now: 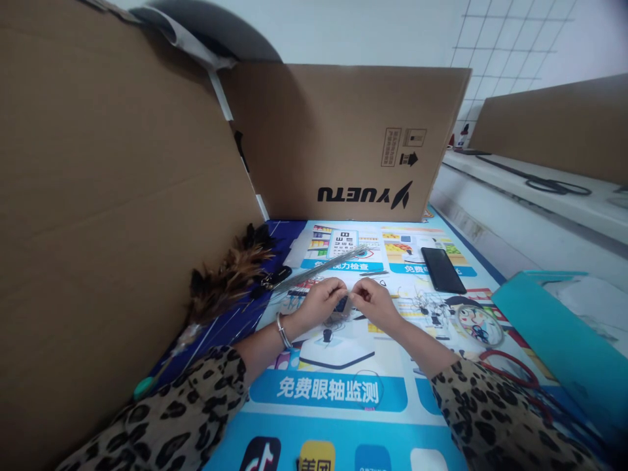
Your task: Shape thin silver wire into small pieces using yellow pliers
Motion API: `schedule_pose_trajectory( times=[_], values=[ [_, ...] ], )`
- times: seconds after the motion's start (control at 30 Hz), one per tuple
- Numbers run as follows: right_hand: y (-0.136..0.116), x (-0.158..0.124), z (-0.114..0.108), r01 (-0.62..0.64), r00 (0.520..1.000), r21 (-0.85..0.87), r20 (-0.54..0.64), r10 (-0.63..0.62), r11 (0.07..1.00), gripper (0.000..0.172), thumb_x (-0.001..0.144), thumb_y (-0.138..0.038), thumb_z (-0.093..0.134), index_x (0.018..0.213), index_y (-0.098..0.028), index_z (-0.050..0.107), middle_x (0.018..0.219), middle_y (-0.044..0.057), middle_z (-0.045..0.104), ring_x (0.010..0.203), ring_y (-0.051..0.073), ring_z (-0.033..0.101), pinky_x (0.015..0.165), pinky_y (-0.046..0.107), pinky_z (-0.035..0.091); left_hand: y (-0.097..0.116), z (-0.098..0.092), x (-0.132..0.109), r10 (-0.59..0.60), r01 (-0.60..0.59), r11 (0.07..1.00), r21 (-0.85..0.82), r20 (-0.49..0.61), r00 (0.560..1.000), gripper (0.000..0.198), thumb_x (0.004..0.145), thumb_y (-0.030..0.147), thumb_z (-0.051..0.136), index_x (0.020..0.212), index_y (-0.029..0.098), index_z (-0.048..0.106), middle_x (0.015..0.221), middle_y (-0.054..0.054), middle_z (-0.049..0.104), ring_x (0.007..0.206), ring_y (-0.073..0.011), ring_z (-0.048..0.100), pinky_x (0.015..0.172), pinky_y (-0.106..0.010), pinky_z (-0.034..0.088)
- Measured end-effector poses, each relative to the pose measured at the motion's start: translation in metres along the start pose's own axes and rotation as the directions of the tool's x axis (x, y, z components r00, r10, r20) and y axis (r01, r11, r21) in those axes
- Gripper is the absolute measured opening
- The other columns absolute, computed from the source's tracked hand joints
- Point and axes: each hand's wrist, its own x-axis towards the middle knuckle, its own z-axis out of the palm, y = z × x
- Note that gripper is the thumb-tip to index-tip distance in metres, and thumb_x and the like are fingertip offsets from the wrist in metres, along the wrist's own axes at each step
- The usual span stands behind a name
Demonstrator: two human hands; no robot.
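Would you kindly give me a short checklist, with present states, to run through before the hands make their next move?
1. Bare left hand pinching: ok, thumb and fingers together.
2. Bare right hand close to the left: ok.
3. Anything held between them: cannot tell, too small.
4. Long silvery bundle of thin wires kept together: ok, strands lie alongside each other.
5. Thin wires with black pieces gathered neatly: not ok, scattered.
6. Black rectangular phone clear of both hands: ok.
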Motion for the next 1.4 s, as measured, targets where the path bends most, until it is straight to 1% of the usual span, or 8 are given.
schedule_pose_trajectory(
  times=[0.37, 0.57, 0.7, 0.83, 1.1, 1.2, 1.33, 1.4],
  values=[
    [0.002, 0.0, 0.001, -0.045, 0.999, -0.009, -0.013, 0.044, 0.999, 0.005, 0.07, -0.021, 0.05, 0.065, -0.02, 0.051, 0.062, -0.003, 0.049, 0.056, 0.01, 0.042, 0.052, 0.022, 0.034, -0.001, 0.0, 0.001, -0.024, 0.023, 0.999, -0.033, -0.025, 0.999, 0.018, 0.083, 0.024, 0.041, 0.073, 0.015, 0.054, 0.069, 0.0, 0.053, 0.064, -0.0114, 0.046, 0.059, -0.022, 0.035],
    [0.004, 0.0, 0.001, -0.044, 0.999, -0.023, 0.01, 0.044, 0.999, 0.012, 0.072, -0.024, 0.05, 0.061, -0.02, 0.05, 0.058, -0.003, 0.047, 0.055, 0.01, 0.04, 0.051, 0.022, 0.032, -0.003, -0.001, 0.001, -0.098, 0.091, 0.987, -0.133, -0.051, 0.994, 0.017, 0.081, 0.026, 0.045, 0.072, 0.014, 0.052, 0.065, 0.001, 0.05, 0.062, -0.0103, 0.045, 0.058, -0.021, 0.035],
    [0.004, 0.002, -0.001, -0.116, 0.993, 0.054, 0.005, 0.116, 0.992, 0.016, 0.073, -0.029, 0.05, 0.06, -0.02, 0.049, 0.054, -0.004, 0.044, 0.053, 0.01, 0.039, 0.05, 0.022, 0.031, -0.003, -0.001, 0.0, -0.205, 0.205, 0.927, -0.315, 0.033, 0.978, 0.022, 0.082, 0.034, 0.044, 0.078, 0.014, 0.052, 0.053, 0.005, 0.042, 0.047, -0.0073, 0.037, 0.046, -0.019, 0.03],
    [0.005, 0.004, -0.004, -0.185, 0.98, 0.173, -0.036, 0.194, 0.967, 0.02, 0.075, -0.035, 0.05, 0.061, -0.019, 0.048, 0.054, -0.005, 0.042, 0.052, 0.009, 0.038, 0.05, 0.022, 0.032, -0.005, -0.001, 0.0, -0.245, 0.241, 0.864, -0.442, 0.049, 0.968, 0.028, 0.083, 0.041, 0.043, 0.084, 0.014, 0.052, 0.052, 0.004, 0.045, 0.045, -0.0067, 0.039, 0.045, -0.018, 0.031],
    [0.009, 0.004, -0.005, -0.19, 0.978, 0.219, -0.047, 0.205, 0.957, 0.025, 0.077, -0.042, 0.047, 0.066, -0.02, 0.049, 0.054, -0.004, 0.043, 0.052, 0.01, 0.039, 0.049, 0.022, 0.033, -0.01, 0.002, 0.002, -0.28, 0.286, 0.822, -0.492, 0.089, 0.956, 0.03, 0.08, 0.043, 0.047, 0.082, 0.014, 0.053, 0.053, 0.003, 0.048, 0.043, -0.0062, 0.042, 0.041, -0.017, 0.029],
    [0.011, 0.004, -0.003, -0.196, 0.975, 0.242, -0.052, 0.214, 0.95, 0.026, 0.077, -0.043, 0.047, 0.067, -0.02, 0.049, 0.052, -0.005, 0.042, 0.05, 0.009, 0.038, 0.049, 0.022, 0.032, -0.012, 0.002, 0.002, -0.282, 0.28, 0.813, -0.511, 0.076, 0.956, 0.029, 0.08, 0.042, 0.047, 0.082, 0.014, 0.052, 0.058, 0.002, 0.05, 0.042, -0.0052, 0.042, 0.04, -0.017, 0.029],
    [0.013, 0.005, -0.003, -0.228, 0.968, 0.308, -0.034, 0.25, 0.924, 0.027, 0.077, -0.045, 0.048, 0.069, -0.02, 0.05, 0.049, -0.005, 0.042, 0.048, 0.009, 0.037, 0.048, 0.022, 0.033, -0.013, 0.002, 0.003, -0.274, 0.257, 0.797, -0.546, 0.052, 0.96, 0.028, 0.079, 0.037, 0.05, 0.094, 0.013, 0.051, 0.065, 0.002, 0.049, 0.045, -0.0041, 0.042, 0.041, -0.016, 0.031],
    [0.014, 0.006, -0.003, -0.257, 0.958, 0.364, -0.022, 0.284, 0.895, 0.027, 0.077, -0.046, 0.048, 0.07, -0.02, 0.051, 0.05, -0.005, 0.043, 0.047, 0.009, 0.038, 0.047, 0.021, 0.033, -0.012, 0.003, 0.003, -0.254, 0.241, 0.798, -0.552, 0.053, 0.966, 0.034, 0.076, 0.033, 0.054, 0.103, 0.015, 0.048, 0.073, 0.001, 0.05, 0.05, -0.0045, 0.045, 0.044, -0.016, 0.034]
  ],
)
